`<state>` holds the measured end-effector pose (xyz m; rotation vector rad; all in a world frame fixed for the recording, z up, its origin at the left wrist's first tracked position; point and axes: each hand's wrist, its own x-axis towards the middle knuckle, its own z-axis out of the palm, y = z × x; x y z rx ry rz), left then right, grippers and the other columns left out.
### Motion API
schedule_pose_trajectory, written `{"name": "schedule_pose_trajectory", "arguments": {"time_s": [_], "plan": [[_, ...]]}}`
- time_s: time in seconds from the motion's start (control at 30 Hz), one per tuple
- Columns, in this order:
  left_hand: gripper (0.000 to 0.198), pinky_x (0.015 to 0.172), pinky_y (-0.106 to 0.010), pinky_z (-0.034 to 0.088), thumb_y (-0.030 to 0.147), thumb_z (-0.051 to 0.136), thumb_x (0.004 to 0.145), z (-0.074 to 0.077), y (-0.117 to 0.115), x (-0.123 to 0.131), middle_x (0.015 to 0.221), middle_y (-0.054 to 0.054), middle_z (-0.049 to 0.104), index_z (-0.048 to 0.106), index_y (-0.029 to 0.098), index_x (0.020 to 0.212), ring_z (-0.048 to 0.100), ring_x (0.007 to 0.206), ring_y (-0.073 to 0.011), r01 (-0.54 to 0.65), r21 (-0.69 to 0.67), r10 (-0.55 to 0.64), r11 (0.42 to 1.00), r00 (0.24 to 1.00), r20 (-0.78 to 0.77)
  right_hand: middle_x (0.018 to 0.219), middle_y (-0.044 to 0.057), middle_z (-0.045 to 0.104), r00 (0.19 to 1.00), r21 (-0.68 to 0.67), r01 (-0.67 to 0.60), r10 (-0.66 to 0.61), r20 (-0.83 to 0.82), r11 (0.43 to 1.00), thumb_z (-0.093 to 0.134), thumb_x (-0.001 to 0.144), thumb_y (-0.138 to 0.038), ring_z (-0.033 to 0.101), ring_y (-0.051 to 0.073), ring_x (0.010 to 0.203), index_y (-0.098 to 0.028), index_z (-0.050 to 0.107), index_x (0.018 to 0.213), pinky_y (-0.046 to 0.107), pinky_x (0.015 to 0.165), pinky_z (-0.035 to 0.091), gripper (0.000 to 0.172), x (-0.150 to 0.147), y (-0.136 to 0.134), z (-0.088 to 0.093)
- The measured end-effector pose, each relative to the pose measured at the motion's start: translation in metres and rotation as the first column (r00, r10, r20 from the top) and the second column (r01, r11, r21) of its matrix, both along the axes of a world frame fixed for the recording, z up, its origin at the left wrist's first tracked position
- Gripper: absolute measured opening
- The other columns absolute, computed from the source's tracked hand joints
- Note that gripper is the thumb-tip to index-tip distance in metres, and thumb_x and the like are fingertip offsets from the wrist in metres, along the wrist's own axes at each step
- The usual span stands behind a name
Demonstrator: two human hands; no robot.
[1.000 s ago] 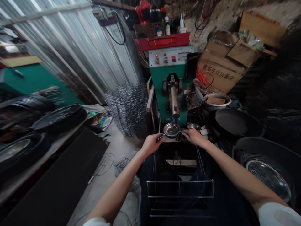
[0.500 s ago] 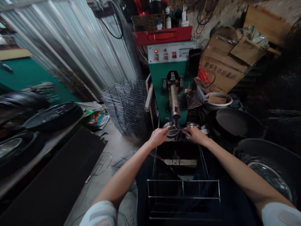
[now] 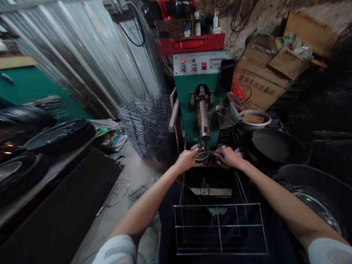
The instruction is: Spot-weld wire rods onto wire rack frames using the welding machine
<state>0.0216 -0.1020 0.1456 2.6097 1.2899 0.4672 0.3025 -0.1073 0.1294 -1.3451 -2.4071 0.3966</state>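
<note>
A wire rack frame (image 3: 220, 227) runs from my lap up to a green spot-welding machine (image 3: 202, 95). My left hand (image 3: 187, 160) is closed on the far left end of the frame. At the far right end my right hand (image 3: 229, 157) grips it too. Both hands hold the top wire under the machine's vertical electrode rod (image 3: 204, 123). Small metal bowls (image 3: 198, 151) sit on the machine's base between my hands, partly hidden by my fingers.
A stack of finished wire racks (image 3: 148, 123) stands left of the machine. Black pans (image 3: 277, 145) and a large basin (image 3: 313, 190) crowd the right side; dark trays (image 3: 57, 134) lie on the left bench. Cardboard boxes (image 3: 264, 77) lean at the back right. Loose wire grids (image 3: 121, 190) lie on the floor.
My hands have drawn slightly closer together at the electrode, and the near end of the wire frame has tilted up and grown larger in view. The head shifted a little.
</note>
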Motion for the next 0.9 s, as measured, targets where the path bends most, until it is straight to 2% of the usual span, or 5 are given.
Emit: {"name": "schedule_pose_trajectory", "arguments": {"time_s": [0.27, 0.57, 0.77, 0.9], "plan": [[0.021, 0.062, -0.024, 0.036, 0.020, 0.052, 0.099, -0.002, 0.003, -0.002, 0.068, -0.002, 0.067, 0.069, 0.019, 0.086, 0.063, 0.064, -0.0163, 0.007, -0.017, -0.006, 1.000, 0.999, 0.037, 0.082, 0.008, 0.071, 1.000, -0.043, -0.014, 0.014, 0.015, 0.999, 0.050, 0.104, -0.030, 0.063, 0.020, 0.077, -0.019, 0.071, 0.086, 0.027, 0.070, 0.038, 0.029, -0.002, 0.004, 0.004], [0.020, 0.062, -0.024, 0.036, 0.020, 0.051, 0.098, -0.006, 0.004, -0.001, 0.069, -0.003, 0.067, 0.070, 0.018, 0.089, 0.063, 0.065, -0.0169, -0.005, -0.037, 0.007, 0.999, 0.999, 0.050, 0.085, 0.009, 0.074, 0.999, -0.048, -0.008, 0.005, -0.053, 0.999, 0.054, 0.103, -0.029, 0.065, 0.021, 0.079, -0.018, 0.075, 0.089, 0.027, 0.072, 0.040, 0.028, -0.002, 0.001, 0.006], [0.022, 0.063, -0.024, 0.037, 0.022, 0.049, 0.098, -0.004, 0.004, 0.000, 0.071, -0.003, 0.068, 0.070, 0.019, 0.090, 0.064, 0.067, -0.0174, -0.003, -0.038, 0.005, 0.999, 0.999, 0.049, 0.090, 0.010, 0.077, 0.991, -0.082, -0.005, -0.006, -0.131, 0.997, 0.053, 0.103, -0.034, 0.069, 0.023, 0.084, -0.019, 0.080, 0.099, 0.028, 0.074, 0.045, 0.031, 0.000, 0.004, 0.000], [0.021, 0.063, -0.025, 0.038, 0.021, 0.050, 0.098, -0.002, 0.004, 0.001, 0.071, -0.004, 0.069, 0.069, 0.019, 0.090, 0.066, 0.068, -0.0184, -0.003, -0.047, 0.005, 0.999, 0.999, 0.045, 0.086, 0.010, 0.077, 0.988, -0.112, 0.000, -0.018, -0.154, 0.994, 0.050, 0.103, -0.041, 0.068, 0.024, 0.081, -0.018, 0.080, 0.096, 0.029, 0.072, 0.045, 0.038, 0.002, 0.005, -0.005]]}}
